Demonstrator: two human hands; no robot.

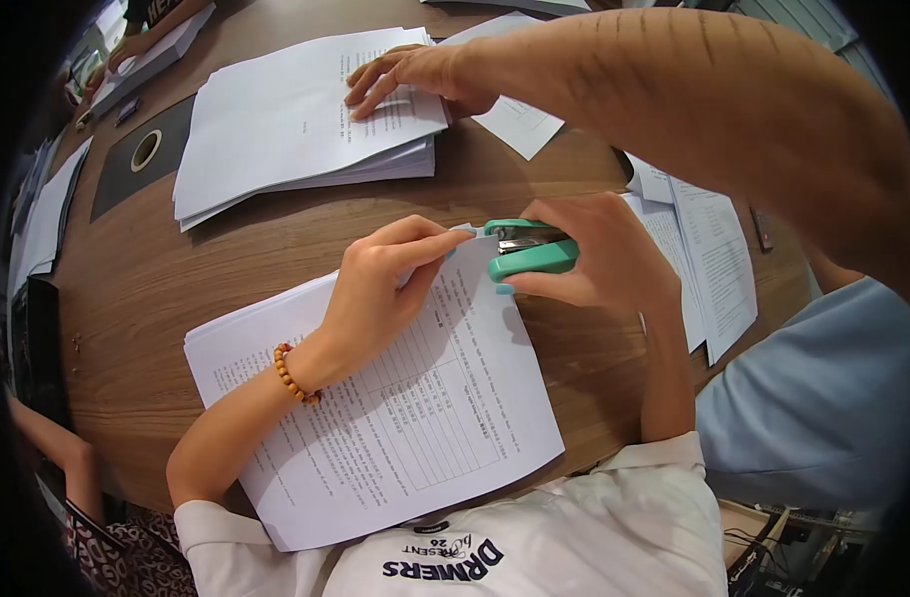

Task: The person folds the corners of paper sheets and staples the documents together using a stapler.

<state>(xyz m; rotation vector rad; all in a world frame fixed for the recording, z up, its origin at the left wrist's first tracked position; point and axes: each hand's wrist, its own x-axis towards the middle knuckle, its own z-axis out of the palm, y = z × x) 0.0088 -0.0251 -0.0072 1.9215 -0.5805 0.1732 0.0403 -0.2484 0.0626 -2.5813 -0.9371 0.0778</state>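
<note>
A printed stack of papers (435,398) lies tilted on the wooden table in front of me. My left hand (390,269), with a beaded bracelet (294,374) at the wrist, pinches the top corner of the sheets between thumb and forefinger. In my right hand (609,254) is a green stapler (535,261), its fingers wrapped round the back end. The stapler's jaws point left, at that same corner, close to my left fingertips. Whether the paper edge sits between the jaws is hard to make out.
Another person's hand (400,78) rests on a thick paper stack (276,119) beyond mine, the arm crossing the upper right. More printed sheets (714,259) lie at the right. A black panel with a round hole (112,184) is at the left. People sit around the table (127,289).
</note>
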